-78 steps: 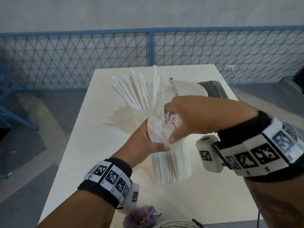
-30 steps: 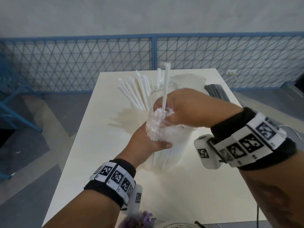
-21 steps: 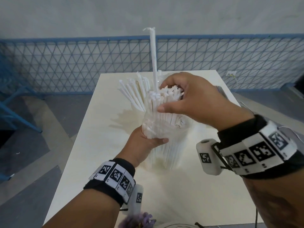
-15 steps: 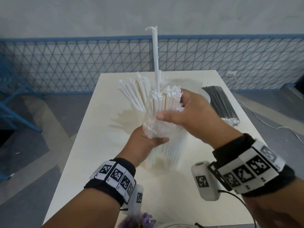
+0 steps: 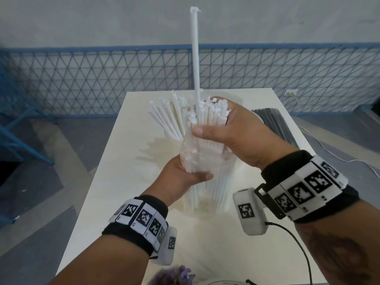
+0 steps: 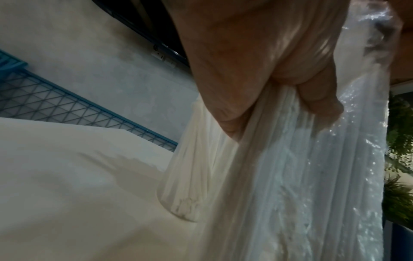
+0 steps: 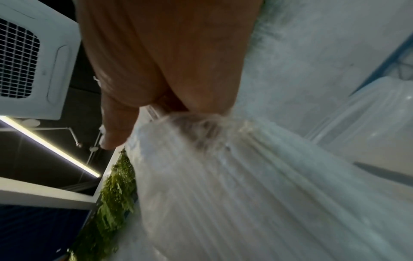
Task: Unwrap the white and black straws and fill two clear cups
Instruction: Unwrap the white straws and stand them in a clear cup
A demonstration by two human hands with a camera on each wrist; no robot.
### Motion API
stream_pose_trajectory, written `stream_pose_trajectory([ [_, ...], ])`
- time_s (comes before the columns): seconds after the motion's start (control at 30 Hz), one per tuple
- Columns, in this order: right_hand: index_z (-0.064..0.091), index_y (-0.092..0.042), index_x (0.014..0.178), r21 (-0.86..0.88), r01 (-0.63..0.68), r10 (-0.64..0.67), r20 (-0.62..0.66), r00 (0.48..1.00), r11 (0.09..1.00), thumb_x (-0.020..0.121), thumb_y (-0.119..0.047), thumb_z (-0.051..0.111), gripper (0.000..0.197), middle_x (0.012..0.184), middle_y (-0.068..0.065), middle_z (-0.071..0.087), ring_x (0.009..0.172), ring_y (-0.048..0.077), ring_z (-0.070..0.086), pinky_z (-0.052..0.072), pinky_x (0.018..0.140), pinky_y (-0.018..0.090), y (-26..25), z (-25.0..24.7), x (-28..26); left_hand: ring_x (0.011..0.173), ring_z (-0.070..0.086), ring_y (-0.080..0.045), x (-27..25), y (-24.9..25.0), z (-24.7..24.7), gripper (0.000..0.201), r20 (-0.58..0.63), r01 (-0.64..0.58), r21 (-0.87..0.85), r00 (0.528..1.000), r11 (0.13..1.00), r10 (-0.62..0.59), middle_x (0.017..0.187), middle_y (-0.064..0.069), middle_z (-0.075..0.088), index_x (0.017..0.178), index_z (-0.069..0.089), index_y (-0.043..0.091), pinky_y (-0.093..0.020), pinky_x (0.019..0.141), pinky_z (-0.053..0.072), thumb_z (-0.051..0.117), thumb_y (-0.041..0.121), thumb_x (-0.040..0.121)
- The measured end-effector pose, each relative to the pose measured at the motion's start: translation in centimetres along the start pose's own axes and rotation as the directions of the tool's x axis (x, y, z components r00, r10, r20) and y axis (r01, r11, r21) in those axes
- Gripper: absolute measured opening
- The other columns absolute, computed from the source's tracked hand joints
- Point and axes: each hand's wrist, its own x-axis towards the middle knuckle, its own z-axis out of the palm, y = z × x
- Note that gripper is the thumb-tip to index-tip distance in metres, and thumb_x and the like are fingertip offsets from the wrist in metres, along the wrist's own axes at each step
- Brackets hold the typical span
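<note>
A bundle of white straws (image 5: 207,128) stands upright on the table, its clear plastic wrapper (image 5: 197,159) bunched down round the middle. My left hand (image 5: 185,174) grips the wrapper and straws from the left; the left wrist view shows its fingers (image 6: 312,98) curled into the plastic (image 6: 335,176). My right hand (image 5: 236,132) wraps round the bare top of the bundle, thumb in front. One white straw (image 5: 195,54) sticks up far above the others. Behind stands a clear cup with white straws (image 5: 168,118) (image 6: 185,185). Wrapped black straws (image 5: 273,124) lie at the right.
The pale table (image 5: 123,182) ends at a blue mesh fence (image 5: 82,79). A blurred clear cup (image 7: 368,123) shows beside the bundle (image 7: 245,194) in the right wrist view. A purple object (image 5: 170,276) and a black cable (image 5: 298,239) lie at the near edge.
My right hand drew one straw up out of the bundle, let it go, and now grips round the exposed straw tops. The wrapper has slid down. My left hand has stayed put.
</note>
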Motion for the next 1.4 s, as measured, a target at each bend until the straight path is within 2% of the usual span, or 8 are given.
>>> stream_pose_trajectory([
  [0.23,0.05,-0.021,0.136,-0.037,0.338,-0.338,-0.214,0.916,0.94,0.094,-0.019,0.062,0.044,0.1,0.014,0.07,0.103,0.021,0.066,0.053,0.096,0.032,-0.8,1.3,0.9,0.105,0.074,-0.017,0.5,0.1,0.1,0.032,0.014,0.047,0.083,0.999,0.995,-0.049,0.107,0.0,0.08,0.112,0.075,0.015,-0.044,0.105,0.053,0.084,0.016,0.081],
  [0.5,0.067,-0.004,0.088,-0.295,0.286,-0.374,-0.306,0.876,0.911,0.092,-0.019,0.06,0.018,0.091,0.017,0.067,0.086,0.027,0.064,0.054,0.081,0.046,-0.3,0.8,1.4,0.105,0.073,-0.015,0.6,-0.1,0.2,0.036,-0.027,0.025,0.101,0.999,0.995,-0.022,0.107,0.004,0.079,0.111,0.074,0.021,-0.044,0.104,0.053,0.087,0.025,0.077],
  [0.6,0.068,-0.011,0.103,-0.378,0.241,-0.336,-0.212,0.918,0.894,0.09,-0.031,0.056,0.026,0.102,0.003,0.069,0.097,0.013,0.065,0.056,0.084,0.031,-1.0,0.1,1.1,0.105,0.073,-0.015,0.7,-0.4,0.1,0.033,-0.043,0.036,0.068,0.999,0.997,-0.033,0.107,0.003,0.079,0.11,0.076,0.022,-0.046,0.105,0.052,0.086,0.021,0.079],
  [0.77,0.032,-0.008,0.148,-0.414,0.509,-0.618,-0.186,0.764,0.755,0.098,-0.019,0.051,0.054,0.11,0.001,0.064,0.096,0.006,0.065,0.055,0.086,0.022,-5.2,-0.6,2.4,0.101,0.075,-0.015,0.9,-0.2,0.3,0.026,-0.051,0.055,0.028,0.997,0.998,-0.053,0.102,0.003,0.08,0.105,0.077,0.018,-0.045,0.105,0.053,0.084,0.012,0.081],
  [0.93,0.074,-0.007,0.107,-0.616,0.519,-0.693,-0.061,0.718,0.592,0.092,-0.003,0.056,0.023,0.1,0.003,0.069,0.094,0.009,0.065,0.054,0.084,0.023,-3.1,-0.4,3.5,0.104,0.074,-0.015,1.0,-0.3,0.4,0.03,-0.052,0.046,0.017,0.998,0.999,-0.045,0.106,0.004,0.08,0.11,0.075,0.018,-0.046,0.106,0.052,0.083,0.012,0.082],
  [1.13,0.064,-0.016,0.129,-0.746,0.387,-0.553,0.031,0.833,0.542,0.097,-0.018,0.052,0.034,0.129,0.002,0.066,0.126,0.012,0.056,0.049,0.102,0.038,-0.8,-0.6,0.6,0.101,0.075,-0.017,1.0,-0.2,0.3,0.028,-0.053,0.034,0.043,0.998,0.998,-0.032,0.103,0.0,0.08,0.109,0.075,0.015,-0.044,0.104,0.053,0.083,0.016,0.082],
  [1.27,0.051,-0.012,0.128,-0.609,0.278,-0.57,-0.359,0.738,0.743,0.09,-0.044,0.062,0.051,0.119,0.0,0.062,0.112,0.013,0.06,0.053,0.09,0.036,-0.7,0.1,-1.4,0.1,0.075,-0.016,1.0,-0.5,0.0,0.031,-0.062,0.029,0.037,0.998,0.999,-0.027,0.102,0.001,0.08,0.11,0.075,0.015,-0.042,0.102,0.054,0.084,0.019,0.081],
  [1.4,0.038,-0.029,0.117,-0.467,-0.179,-0.005,-0.366,0.931,0.866,0.061,-0.063,0.078,0.077,0.097,-0.019,0.055,0.088,-0.005,0.055,0.044,0.066,0.011,-0.2,1.8,-1.2,0.074,0.067,-0.008,1.2,-0.6,0.1,0.02,-0.086,0.04,0.067,0.996,0.997,-0.034,0.069,0.018,0.071,0.089,0.069,0.021,-0.029,0.08,0.051,0.086,0.023,0.079],
])
